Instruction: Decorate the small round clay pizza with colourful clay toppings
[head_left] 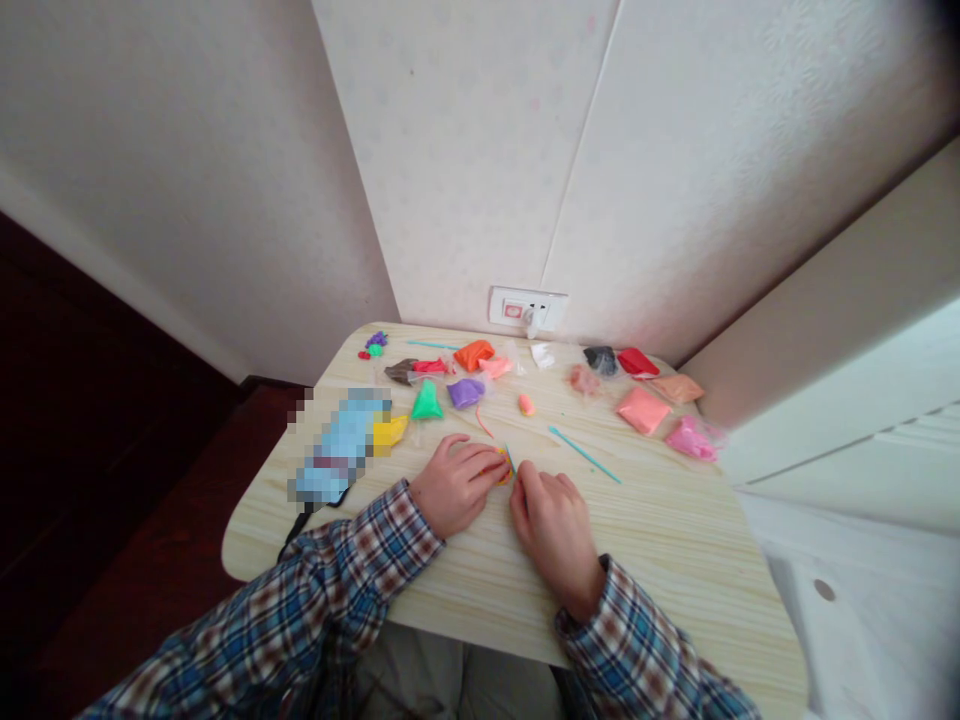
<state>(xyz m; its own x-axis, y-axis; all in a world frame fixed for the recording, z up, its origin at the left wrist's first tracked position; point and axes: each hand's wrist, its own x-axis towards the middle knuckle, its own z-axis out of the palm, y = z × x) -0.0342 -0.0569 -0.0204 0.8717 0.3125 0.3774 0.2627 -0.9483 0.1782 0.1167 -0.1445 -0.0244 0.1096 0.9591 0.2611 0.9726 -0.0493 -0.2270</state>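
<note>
My left hand (459, 485) lies low over the table, its fingers together and their tips pressed on a small yellow-and-orange clay piece (504, 468), partly hidden under them. Close on its right, my right hand (551, 515) is closed in a pinch around a thin teal modelling tool (511, 458), whose tip touches or hovers at the clay piece; I cannot tell which. A thin coral clay strip (484, 421) lies just beyond my left fingers. Farther back rests a small pink-and-yellow clay lump (526, 405). To the right lies another teal stick tool (585, 454).
Several clay packets line the back of the wooden table (637, 560), among them a green packet (427, 400), a purple packet (466, 393) and a pink packet (691, 438). A blurred light-blue object (341, 450) lies left beside a yellow packet (390, 431). A wall socket (528, 309) sits behind.
</note>
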